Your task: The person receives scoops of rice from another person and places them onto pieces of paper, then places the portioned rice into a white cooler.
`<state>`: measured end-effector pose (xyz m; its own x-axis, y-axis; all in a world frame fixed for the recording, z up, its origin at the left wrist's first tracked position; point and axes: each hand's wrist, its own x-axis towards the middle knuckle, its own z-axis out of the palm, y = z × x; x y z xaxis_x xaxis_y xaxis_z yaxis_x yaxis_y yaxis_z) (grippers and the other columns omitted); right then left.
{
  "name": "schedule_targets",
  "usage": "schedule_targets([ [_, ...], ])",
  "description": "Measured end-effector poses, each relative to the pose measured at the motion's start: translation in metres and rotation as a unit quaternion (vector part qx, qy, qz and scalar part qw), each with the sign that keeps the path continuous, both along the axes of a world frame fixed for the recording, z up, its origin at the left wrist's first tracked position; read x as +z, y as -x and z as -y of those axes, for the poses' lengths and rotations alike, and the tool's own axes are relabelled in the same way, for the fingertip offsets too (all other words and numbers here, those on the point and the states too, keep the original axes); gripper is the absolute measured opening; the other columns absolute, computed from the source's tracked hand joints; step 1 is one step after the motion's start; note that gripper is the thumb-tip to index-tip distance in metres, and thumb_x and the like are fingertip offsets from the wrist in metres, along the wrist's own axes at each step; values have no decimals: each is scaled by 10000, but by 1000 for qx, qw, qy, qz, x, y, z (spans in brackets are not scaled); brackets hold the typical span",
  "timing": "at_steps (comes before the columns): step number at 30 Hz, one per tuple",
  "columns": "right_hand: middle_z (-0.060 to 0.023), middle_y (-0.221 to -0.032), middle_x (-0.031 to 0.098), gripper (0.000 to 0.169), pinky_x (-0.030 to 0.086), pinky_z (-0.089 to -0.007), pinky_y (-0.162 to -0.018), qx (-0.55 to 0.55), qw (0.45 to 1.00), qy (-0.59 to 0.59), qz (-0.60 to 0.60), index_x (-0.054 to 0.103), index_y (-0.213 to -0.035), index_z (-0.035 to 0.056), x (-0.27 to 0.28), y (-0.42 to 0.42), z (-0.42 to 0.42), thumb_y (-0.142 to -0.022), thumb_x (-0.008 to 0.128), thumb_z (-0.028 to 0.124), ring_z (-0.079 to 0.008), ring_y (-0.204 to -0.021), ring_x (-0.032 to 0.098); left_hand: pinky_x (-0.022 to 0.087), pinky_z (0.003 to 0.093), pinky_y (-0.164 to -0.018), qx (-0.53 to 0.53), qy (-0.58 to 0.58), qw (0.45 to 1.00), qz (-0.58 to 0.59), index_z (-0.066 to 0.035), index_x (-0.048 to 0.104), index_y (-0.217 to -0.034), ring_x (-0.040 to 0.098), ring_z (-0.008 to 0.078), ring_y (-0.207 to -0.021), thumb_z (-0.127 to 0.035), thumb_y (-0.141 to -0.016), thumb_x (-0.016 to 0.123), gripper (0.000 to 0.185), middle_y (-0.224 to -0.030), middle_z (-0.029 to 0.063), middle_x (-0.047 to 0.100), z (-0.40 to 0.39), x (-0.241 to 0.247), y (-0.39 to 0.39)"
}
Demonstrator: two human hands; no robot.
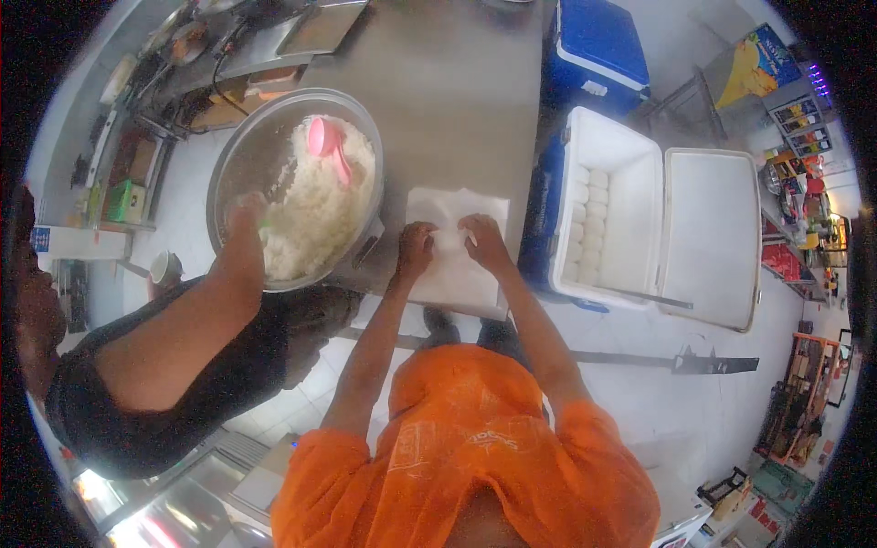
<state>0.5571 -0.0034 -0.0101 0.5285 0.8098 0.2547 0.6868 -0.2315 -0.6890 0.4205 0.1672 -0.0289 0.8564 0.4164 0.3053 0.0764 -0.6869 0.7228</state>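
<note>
On the metal table in front of me lies a stack of white paper sheets. My left hand has its fingers curled at the left of a pale fold of the top paper. From the right, my right hand pinches the same paper with bent fingers. Whether anything lies within the fold cannot be made out. Left of my hands stands a large metal basin of white cooked rice. A pink scoop rests on the rice.
A co-worker's hand reaches into the basin from the left. To my right, an open blue-and-white cooler holds several rounded white bundles, its lid swung outward. Behind it stands a closed blue cooler. The steel tabletop stretches ahead.
</note>
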Motion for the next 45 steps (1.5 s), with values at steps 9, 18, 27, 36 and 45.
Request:
schedule_targets([
  [9,-102,-1328,492,428,344,-478,-1096,-59,994,72,54,618,-1169,164,20,-15,-13,-756,651,56,-358,-1299,419,497,455,-803,-45,-11,997,-67,-62,632,-1127,630,353,-908,-64,-850,533,294,-948,213,654,-19,-3,-17],
  [18,-100,-1062,680,379,519,-376,-873,52,969,30,-239,681,-1176,79,29,-25,3,-797,674,60,-216,-974,638,527,363,-835,1,452,885,-114,-77,625,-1184,649,256,-902,-66,-918,499,294,-995,151,660,-2,22,-8],
  [27,-50,-861,691,306,523,-271,-614,-93,840,-62,-530,683,-1144,-32,53,1,25,-890,609,123,-111,-705,632,495,309,-881,77,623,778,-25,-41,651,-1151,586,135,-1033,-132,-910,631,258,-1138,88,616,34,64,10],
  [36,-44,-864,694,336,512,-253,-602,-93,944,8,-317,680,-1196,24,85,6,34,-894,655,171,-89,-665,592,496,323,-781,211,402,887,-84,76,647,-1092,630,186,-876,-428,-916,633,534,-947,136,673,74,100,-28],
  [45,-45,-886,664,274,496,-282,-602,-212,871,-166,-410,649,-1164,55,127,-15,-20,-897,653,116,-99,-698,571,505,324,-815,312,518,790,104,59,560,-1263,621,212,-960,-311,-862,749,577,-1110,129,641,78,168,-93],
])
